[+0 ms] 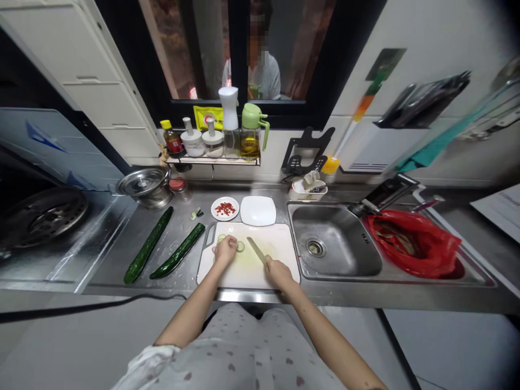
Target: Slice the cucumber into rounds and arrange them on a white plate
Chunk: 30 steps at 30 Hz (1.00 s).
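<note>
Steel counter [109, 265] | two cucumbers [148, 246] | metal pot [152, 196] | red-lidded jar [180, 189] | round plate [214, 210] | cutting board [247, 277]

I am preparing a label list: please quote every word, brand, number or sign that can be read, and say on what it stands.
No text can be read.
Dark, yellow-capped bottle with red label: print too small.
Bright yellow, flat packet behind the white-lidded jars: print too blurred.
White rectangular cutting board: nothing legible.
</note>
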Available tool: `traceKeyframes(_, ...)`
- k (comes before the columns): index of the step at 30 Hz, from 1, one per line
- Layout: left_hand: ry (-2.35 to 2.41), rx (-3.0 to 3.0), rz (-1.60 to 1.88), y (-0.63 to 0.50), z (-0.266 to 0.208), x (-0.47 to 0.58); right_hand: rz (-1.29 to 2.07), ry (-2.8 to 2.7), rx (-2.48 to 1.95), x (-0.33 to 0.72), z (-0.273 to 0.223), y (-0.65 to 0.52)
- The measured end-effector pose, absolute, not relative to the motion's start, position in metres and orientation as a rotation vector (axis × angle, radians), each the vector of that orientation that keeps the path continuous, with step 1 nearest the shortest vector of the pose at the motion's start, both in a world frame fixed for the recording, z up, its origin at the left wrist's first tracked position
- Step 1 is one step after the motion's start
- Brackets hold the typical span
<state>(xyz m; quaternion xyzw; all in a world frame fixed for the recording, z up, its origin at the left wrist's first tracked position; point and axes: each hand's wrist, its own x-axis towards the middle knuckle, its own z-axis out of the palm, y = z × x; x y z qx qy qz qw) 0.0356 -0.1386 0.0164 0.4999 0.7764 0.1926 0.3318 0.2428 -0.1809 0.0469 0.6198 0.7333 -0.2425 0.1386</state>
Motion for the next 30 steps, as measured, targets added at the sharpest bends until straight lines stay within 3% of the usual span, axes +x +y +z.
traceKeyframes(12, 2.114, 1.683, 0.330, -0.124, 0.010, 0.044, -0.690, 2.123, 1.787, 0.240, 0.052, -0.184)
traceKeyframes(30, 2.174, 1.711, 0.253, -0.118, 0.008, 0.039, -0.603, 2.194, 1.728, 0.240, 0.072, -0.209)
